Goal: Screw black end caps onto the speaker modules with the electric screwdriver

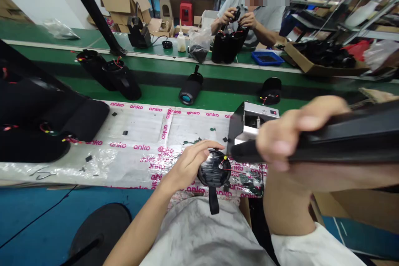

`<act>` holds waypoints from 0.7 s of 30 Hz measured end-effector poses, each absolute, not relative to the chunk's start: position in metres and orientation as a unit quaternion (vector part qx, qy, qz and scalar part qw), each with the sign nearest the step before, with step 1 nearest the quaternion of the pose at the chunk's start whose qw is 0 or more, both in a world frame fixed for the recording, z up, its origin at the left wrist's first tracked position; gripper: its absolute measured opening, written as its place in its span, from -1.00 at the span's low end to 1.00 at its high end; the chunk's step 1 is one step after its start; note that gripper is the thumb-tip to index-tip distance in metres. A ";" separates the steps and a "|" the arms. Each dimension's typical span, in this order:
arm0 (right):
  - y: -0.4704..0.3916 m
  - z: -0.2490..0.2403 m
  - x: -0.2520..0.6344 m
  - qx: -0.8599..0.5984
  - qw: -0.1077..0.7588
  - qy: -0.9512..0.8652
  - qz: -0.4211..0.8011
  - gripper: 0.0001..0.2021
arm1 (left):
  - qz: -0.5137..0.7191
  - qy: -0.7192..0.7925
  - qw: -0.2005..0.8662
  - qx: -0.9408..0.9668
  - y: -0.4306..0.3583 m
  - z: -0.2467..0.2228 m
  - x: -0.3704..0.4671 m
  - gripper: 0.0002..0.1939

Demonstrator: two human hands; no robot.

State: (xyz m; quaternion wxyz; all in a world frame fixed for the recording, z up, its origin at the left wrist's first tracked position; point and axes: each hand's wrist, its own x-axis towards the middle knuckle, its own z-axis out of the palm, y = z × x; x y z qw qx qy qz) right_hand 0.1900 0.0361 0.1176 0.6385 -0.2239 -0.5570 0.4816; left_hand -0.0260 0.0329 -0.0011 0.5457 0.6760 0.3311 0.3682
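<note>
My left hand curls round the left and far rim of a round black speaker part, its fingers fairly straight. A yellow-tipped connector with thin red wires lies on the part's top, and a black strap hangs from its near side. Closed around a long black tool is my right hand, raised close to the camera at the right. The tool's tapered end points left, just beside the speaker part. Motion blur hides what kind of tool it is.
A silver and black boxy machine stands just beyond my right hand. Black speaker housings with wires sit at left, and a small speaker lies ahead. Across the bench, a co-worker handles a black part near a blue tray.
</note>
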 end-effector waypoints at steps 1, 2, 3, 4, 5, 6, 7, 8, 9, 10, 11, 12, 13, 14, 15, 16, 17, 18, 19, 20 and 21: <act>0.032 0.118 0.206 -0.237 0.667 -0.552 0.440 -0.64 | 0.369 0.331 0.517 0.698 0.030 0.003 -0.026 -0.60; 0.028 0.117 0.221 -0.244 0.690 -0.549 0.402 -0.62 | 0.365 0.332 0.485 0.722 0.026 0.007 -0.026 -0.62; 0.025 0.113 0.234 -0.259 0.706 -0.543 0.373 -0.56 | 0.358 0.331 0.452 0.747 0.022 0.011 -0.026 -0.65; 0.023 0.107 0.245 -0.288 0.706 -0.538 0.360 -0.47 | 0.349 0.330 0.420 0.770 0.019 0.014 -0.025 -0.66; 0.021 0.098 0.252 -0.317 0.704 -0.532 0.349 -0.36 | 0.339 0.330 0.391 0.789 0.016 0.017 -0.024 -0.66; 0.021 0.088 0.256 -0.339 0.704 -0.526 0.336 -0.28 | 0.332 0.329 0.367 0.804 0.013 0.019 -0.023 -0.64; 0.021 0.076 0.258 -0.350 0.707 -0.525 0.321 -0.21 | 0.328 0.328 0.349 0.815 0.011 0.021 -0.022 -0.62; 0.022 0.064 0.257 -0.354 0.712 -0.525 0.304 -0.17 | 0.328 0.325 0.336 0.821 0.009 0.023 -0.021 -0.60; 0.024 0.052 0.255 -0.350 0.717 -0.528 0.290 -0.14 | 0.330 0.324 0.329 0.823 0.008 0.024 -0.020 -0.60; 0.026 0.041 0.252 -0.340 0.725 -0.529 0.280 -0.12 | 0.332 0.326 0.325 0.823 0.008 0.024 -0.020 -0.63; 0.028 0.032 0.250 -0.339 0.728 -0.526 0.281 -0.10 | 0.334 0.328 0.326 0.821 0.007 0.025 -0.020 -0.67; 0.030 0.025 0.248 -0.339 0.724 -0.522 0.298 -0.09 | 0.335 0.331 0.329 0.819 0.007 0.025 -0.019 -0.72; 0.032 0.019 0.248 -0.334 0.718 -0.520 0.321 -0.08 | 0.337 0.333 0.333 0.815 0.007 0.025 -0.019 -0.76; 0.034 0.017 0.249 -0.325 0.714 -0.517 0.343 -0.07 | 0.339 0.334 0.338 0.812 0.006 0.024 -0.019 -0.80; 0.035 0.017 0.251 -0.313 0.709 -0.516 0.365 -0.05 | 0.345 0.334 0.343 0.807 0.006 0.023 -0.019 -0.82; 0.035 0.020 0.254 -0.300 0.702 -0.518 0.385 -0.04 | 0.353 0.332 0.349 0.802 0.005 0.021 -0.018 -0.83; 0.035 0.026 0.257 -0.286 0.694 -0.523 0.403 -0.03 | 0.364 0.330 0.353 0.796 0.005 0.019 -0.018 -0.83; 0.034 0.035 0.259 -0.283 0.689 -0.523 0.414 -0.06 | 0.376 0.327 0.356 0.791 0.004 0.016 -0.017 -0.83; 0.031 0.047 0.261 -0.293 0.683 -0.520 0.421 -0.09 | 0.389 0.322 0.358 0.786 0.004 0.014 -0.017 -0.82; 0.027 0.060 0.261 -0.302 0.680 -0.520 0.419 -0.16 | 0.399 0.316 0.358 0.783 0.003 0.011 -0.016 -0.82; 0.023 0.075 0.261 -0.320 0.684 -0.513 0.408 -0.26 | 0.406 0.310 0.358 0.781 0.003 0.009 -0.016 -0.81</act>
